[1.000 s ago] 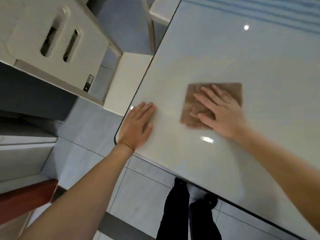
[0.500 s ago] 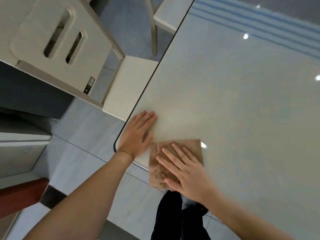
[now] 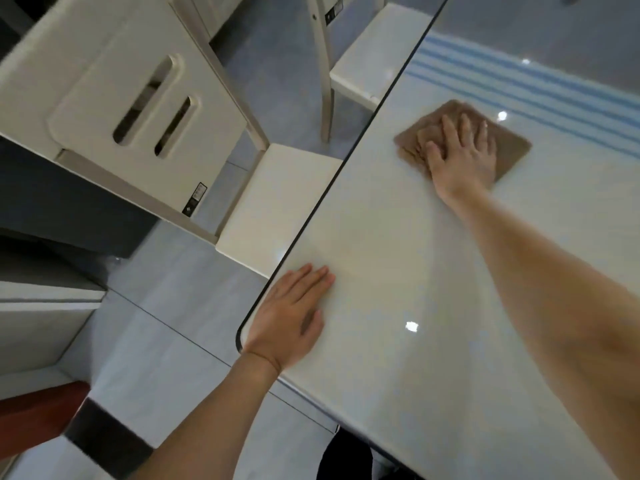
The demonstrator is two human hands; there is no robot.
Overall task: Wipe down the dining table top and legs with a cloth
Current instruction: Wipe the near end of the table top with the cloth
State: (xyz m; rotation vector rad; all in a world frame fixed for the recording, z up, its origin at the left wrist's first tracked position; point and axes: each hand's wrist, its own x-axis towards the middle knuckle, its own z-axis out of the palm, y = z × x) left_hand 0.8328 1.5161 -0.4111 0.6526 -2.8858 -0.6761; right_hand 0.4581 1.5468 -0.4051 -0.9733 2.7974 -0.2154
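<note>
The glossy pale table top (image 3: 398,244) fills the right half of the head view, with a dark rim along its left edge. A brown folded cloth (image 3: 512,147) lies flat on it far from me, near the left edge. My right hand (image 3: 460,154) presses on the cloth with straight, spread fingers, arm stretched out. My left hand (image 3: 291,320) rests flat on the table's near left corner, fingers straight and together. The table legs are hidden.
A cream chair (image 3: 270,209) with a slotted backrest (image 3: 138,98) stands tucked against the table's left edge. A second chair seat (image 3: 374,53) sits farther along that edge. Grey tiled floor (image 3: 166,341) lies to the left. My dark trouser legs (image 3: 346,455) show under the near edge.
My right hand has pushed the cloth from the near edge beside my left hand far out across the table. The left hand has stayed on the corner.
</note>
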